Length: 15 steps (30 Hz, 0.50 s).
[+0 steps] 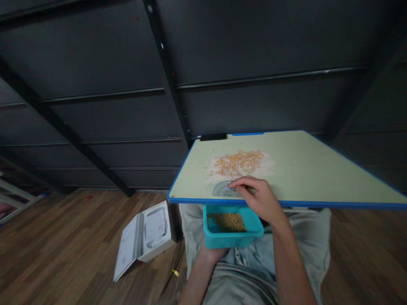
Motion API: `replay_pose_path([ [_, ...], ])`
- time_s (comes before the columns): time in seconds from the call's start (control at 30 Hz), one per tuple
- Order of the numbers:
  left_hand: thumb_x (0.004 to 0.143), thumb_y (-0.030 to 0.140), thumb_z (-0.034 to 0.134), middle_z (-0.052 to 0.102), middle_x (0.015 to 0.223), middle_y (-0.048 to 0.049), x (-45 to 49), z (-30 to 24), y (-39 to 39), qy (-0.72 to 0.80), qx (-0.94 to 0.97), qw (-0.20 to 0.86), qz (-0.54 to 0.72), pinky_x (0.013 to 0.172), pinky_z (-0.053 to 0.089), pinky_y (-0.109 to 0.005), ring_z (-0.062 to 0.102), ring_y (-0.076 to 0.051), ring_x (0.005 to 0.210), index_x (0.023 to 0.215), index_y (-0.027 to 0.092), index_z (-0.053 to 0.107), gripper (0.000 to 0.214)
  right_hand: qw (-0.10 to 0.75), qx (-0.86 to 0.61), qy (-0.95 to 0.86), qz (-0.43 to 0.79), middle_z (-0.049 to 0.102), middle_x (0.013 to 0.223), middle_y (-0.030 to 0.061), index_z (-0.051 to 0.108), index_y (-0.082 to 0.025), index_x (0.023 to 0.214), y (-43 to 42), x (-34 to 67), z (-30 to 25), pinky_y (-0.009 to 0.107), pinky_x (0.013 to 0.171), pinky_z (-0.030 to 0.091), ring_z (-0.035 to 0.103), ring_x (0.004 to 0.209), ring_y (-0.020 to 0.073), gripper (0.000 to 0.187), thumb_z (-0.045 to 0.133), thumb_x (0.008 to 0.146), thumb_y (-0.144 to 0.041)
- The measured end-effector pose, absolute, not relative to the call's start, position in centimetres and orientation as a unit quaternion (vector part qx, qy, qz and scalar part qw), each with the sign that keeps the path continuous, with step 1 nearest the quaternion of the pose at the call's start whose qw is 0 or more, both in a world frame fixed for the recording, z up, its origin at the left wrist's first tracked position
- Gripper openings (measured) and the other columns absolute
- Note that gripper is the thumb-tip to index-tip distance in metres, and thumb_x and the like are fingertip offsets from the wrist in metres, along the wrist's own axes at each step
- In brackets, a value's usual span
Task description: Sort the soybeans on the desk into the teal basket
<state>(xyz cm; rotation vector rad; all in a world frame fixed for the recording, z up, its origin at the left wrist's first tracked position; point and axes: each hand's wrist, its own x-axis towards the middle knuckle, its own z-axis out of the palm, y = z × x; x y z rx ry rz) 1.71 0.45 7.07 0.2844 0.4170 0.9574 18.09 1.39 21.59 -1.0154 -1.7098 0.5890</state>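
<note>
My right hand (pixel 256 192) is over the table's near edge, its fingers pinched on a clear half-round protractor (pixel 220 189) that lies flat on the top. Just beyond it, yellow soybeans (pixel 240 162) are spread over a patch of white rice-like grains (pixel 267 167). Below the edge, above the lap, a teal plastic box (pixel 232 242) holds a layer of soybeans (pixel 231 223). From underneath, my left hand (pixel 213 253) supports that box; most of its fingers are hidden by it.
The pale green tabletop (pixel 318 169) has a blue rim. A black flat object (pixel 213 137) lies at its far left edge, close to a dark panelled wall (pixel 254 42). On the wooden floor, left, stand an opened white box (pixel 155 228) and a cable (pixel 170 277).
</note>
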Motion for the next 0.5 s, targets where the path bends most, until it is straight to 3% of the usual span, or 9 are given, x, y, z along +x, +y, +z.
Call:
replay_pose_path([
  [0.17, 0.092, 0.024, 0.049, 0.079, 0.127, -0.0049, 0.85, 5.99, -0.16, 0.229, 0.108, 0.864, 0.435, 0.116, 0.047, -0.049, 0.063, -0.028, 0.134, 0.126, 0.032, 0.074, 0.043, 0.508, -0.421, -0.715, 0.233, 0.081, 0.096, 0.0030, 0.081, -0.026, 0.095, 1.54, 17.94, 21.44, 0.037, 0.086, 0.054, 0.073, 0.093, 0.0209, 0.027, 0.058, 0.094, -0.013],
  [0.5, 0.094, 0.025, 0.042, 0.075, 0.136, -0.0009, 0.79, 6.28, -0.41, 0.193, 0.133, 0.867, 0.441, 0.126, 0.035, -0.048, 0.052, -0.024, 0.147, 0.123, 0.032, 0.077, 0.045, 0.503, -0.431, -0.721, 0.204, 0.080, 0.092, 0.0024, 0.080, -0.025, 0.092, 1.67, 17.98, 21.22, 0.038, 0.084, 0.052, 0.070, 0.090, 0.0216, 0.025, 0.060, 0.091, -0.010],
])
